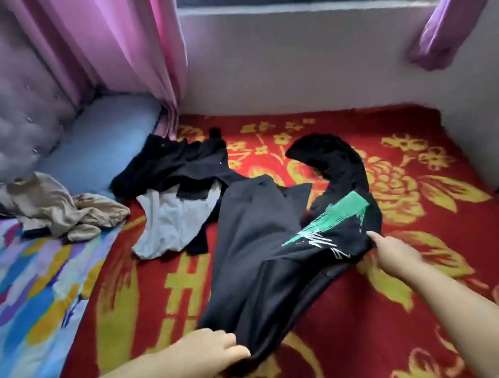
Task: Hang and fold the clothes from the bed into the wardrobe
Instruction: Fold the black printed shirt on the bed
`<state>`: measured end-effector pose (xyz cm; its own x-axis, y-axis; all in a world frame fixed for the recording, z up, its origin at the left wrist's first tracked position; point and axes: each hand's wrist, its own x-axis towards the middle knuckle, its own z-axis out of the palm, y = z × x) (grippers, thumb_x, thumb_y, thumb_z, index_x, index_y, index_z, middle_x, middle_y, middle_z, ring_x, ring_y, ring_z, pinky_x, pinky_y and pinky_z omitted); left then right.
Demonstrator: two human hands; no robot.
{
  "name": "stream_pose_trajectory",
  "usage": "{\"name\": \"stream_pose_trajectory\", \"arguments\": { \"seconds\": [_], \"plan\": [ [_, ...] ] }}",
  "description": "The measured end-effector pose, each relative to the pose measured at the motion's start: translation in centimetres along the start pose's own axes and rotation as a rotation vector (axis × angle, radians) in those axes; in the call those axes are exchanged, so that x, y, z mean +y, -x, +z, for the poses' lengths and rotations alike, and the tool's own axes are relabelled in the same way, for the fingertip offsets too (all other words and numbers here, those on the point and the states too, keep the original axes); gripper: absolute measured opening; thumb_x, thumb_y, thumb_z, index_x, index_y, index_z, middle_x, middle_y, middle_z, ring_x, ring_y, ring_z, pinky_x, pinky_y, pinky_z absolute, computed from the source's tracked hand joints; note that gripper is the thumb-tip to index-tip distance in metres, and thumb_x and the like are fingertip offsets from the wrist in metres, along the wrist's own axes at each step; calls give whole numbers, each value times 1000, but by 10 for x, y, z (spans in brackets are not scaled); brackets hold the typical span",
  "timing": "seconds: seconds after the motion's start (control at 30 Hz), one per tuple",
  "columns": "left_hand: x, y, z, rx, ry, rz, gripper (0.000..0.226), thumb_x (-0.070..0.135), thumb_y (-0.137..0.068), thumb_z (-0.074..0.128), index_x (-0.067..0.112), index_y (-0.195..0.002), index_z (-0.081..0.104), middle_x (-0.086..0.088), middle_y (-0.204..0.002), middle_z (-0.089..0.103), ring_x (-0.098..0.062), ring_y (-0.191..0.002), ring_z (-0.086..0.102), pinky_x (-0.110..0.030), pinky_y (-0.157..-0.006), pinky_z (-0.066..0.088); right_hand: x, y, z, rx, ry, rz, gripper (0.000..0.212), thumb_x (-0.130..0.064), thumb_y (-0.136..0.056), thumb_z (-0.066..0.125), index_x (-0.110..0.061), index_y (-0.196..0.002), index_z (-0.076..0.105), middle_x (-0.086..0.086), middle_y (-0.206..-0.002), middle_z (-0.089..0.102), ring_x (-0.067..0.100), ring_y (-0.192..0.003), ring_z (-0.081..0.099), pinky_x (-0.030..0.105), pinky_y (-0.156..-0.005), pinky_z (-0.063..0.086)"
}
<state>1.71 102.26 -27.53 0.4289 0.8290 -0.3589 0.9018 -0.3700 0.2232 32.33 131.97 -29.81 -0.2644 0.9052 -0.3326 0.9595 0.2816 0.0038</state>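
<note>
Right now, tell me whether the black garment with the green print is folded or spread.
Spread, not folded: the black garment with the green print lies loose and crumpled on the bed.

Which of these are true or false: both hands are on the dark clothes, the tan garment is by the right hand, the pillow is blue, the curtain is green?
1. Both hands touch dark clothing. True: the left hand grips the dark trousers, the right hand the black printed top.
2. The tan garment lies by the right hand. False: it lies far left, near the pillow.
3. The pillow is blue. True.
4. The curtain is green. False: it is pink.
</note>
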Motion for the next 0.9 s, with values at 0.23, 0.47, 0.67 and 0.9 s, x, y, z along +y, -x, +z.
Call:
{"name": "stream_pose_trajectory", "arguments": {
  "seconds": [0.23, 0.47, 0.67, 0.9],
  "plan": [
    [-1, -85, 141, -191, 242, -290, 45, 33, -95, 44, 22, -138, 37, -7, -128, 46, -28, -117, 47, -39, -90, 41, -35, 21, 186, -235, -59, -88, 46, -10, -91, 38, -23, -135, 42, 4, -129, 50, 26, -119, 52, 37, -90, 47],
    [28, -121, 210, -353, 332, -461, 78, 58, -93, 38, 20, -152, 4, -11, -149, 24, -30, -132, 33, -46, -103, 35, -90, -27, 224, -93, -125, -444, 46, -11, -93, 43, -10, -139, 42, 6, -148, 38, 19, -139, 31, 25, -114, 19],
    [36, -181, 244, -207, 237, -604, 70, 55, -48, 86, 9, -96, 62, -9, -87, 58, -24, -72, 61, -34, -49, 47, -119, -104, 217, -58, -143, -295, 54, -31, -97, 44, -10, -144, 28, 15, -137, 47, 32, -127, 44, 43, -102, 35],
    [12, -167, 250, -115, 224, -169, 16, 22, -96, 35, 11, -102, 46, -14, -96, 64, -39, -88, 59, -41, -66, 39, -104, -103, 233, -93, 49, -196, 24, -29, -97, 41, -11, -112, 49, 17, -116, 61, 34, -108, 58, 38, -81, 41]
  ]
}}
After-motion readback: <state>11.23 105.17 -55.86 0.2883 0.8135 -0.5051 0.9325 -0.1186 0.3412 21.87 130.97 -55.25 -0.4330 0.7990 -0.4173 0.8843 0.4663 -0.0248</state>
